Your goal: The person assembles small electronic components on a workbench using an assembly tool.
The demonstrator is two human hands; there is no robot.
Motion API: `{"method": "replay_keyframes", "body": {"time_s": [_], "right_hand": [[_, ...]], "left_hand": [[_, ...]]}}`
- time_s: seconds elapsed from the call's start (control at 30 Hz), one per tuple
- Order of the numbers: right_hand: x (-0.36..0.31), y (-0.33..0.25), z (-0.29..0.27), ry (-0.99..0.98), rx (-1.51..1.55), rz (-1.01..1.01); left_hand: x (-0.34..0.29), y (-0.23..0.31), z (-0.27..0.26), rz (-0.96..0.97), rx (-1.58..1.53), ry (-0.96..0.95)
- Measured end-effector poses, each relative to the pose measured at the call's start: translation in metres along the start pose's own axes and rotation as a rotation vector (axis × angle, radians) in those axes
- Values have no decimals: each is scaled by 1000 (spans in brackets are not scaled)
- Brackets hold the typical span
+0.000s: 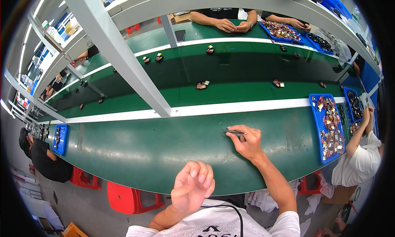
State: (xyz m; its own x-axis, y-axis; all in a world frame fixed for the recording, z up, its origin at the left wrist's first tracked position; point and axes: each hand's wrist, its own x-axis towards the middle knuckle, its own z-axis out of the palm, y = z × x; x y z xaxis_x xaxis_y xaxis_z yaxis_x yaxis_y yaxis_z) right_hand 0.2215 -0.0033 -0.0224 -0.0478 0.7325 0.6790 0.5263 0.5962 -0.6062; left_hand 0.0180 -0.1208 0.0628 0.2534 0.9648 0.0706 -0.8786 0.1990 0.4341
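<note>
My right hand [249, 142] hovers over the green worktop [144, 142], its fingers pinched around a pair of dark tweezers [233, 131]. The tips point left. Raised in front of my chest near the bench edge, my left hand [192, 187] is empty, its fingers loosely bent and apart. Neither hand touches any part. Closest on the right is a blue tray [316, 128] heaped with small reddish-brown and yellow-tagged components.
Beyond a white rail [214, 108] runs a green conveyor belt [238, 91] carrying scattered components [201, 85]. A slanted grey post [123, 56] rises left of centre. Co-workers sit across and at both sides. Another blue tray [60, 139] stands far left; red stools [123, 197] are below.
</note>
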Motion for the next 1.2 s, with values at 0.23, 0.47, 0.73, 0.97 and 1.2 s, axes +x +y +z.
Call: {"method": "replay_keyframes", "body": {"time_s": [0.23,0.47,0.73,0.97,1.2], "right_hand": [[1,1,-1,-6,-7,-11],[1,0,0,-10,-9,-16],[-1,2,1,-5,-7,-17],[0,1,1,-8,8,-5],[0,0,0,-4,18,-4]], "left_hand": [[1,0,-1,30,107,128],[0,1,2,34,199,242],[1,2,-3,-2,105,217],[1,-1,-10,-62,-141,39],[-2,2,-12,-152,-391,-58]]}}
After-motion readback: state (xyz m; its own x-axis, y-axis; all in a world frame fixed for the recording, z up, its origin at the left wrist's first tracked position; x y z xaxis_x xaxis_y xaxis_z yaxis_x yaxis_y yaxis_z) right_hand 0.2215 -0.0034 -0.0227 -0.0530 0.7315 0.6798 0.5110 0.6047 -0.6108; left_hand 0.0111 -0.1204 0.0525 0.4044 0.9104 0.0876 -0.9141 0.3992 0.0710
